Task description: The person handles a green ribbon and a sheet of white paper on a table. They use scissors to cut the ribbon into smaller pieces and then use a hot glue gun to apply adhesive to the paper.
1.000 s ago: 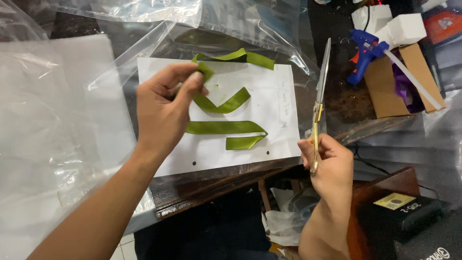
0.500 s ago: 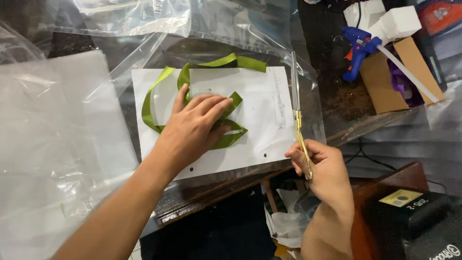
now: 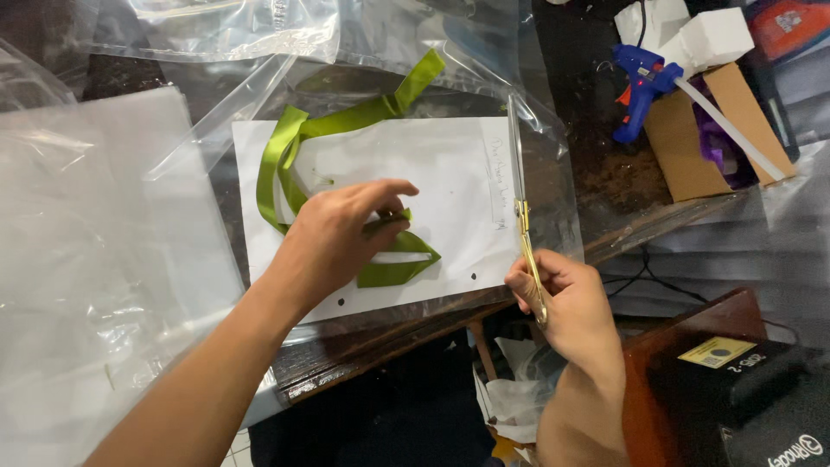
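At the frame's centre, the left hand [image 3: 341, 233] pinches a folded green ribbon [image 3: 294, 147] on white paper [image 3: 450, 173], and the fold may spring loose, while the right hand [image 3: 566, 298], closed around gold-handled scissors [image 3: 519, 195], risks nicking nearby plastic sheeting [image 3: 553, 147].

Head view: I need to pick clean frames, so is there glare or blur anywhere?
Head view: sharp on the left hand, ribbon and scissors held by the right hand; white glare streaks the plastic bags at left; the lower corners fall into dark shadow.
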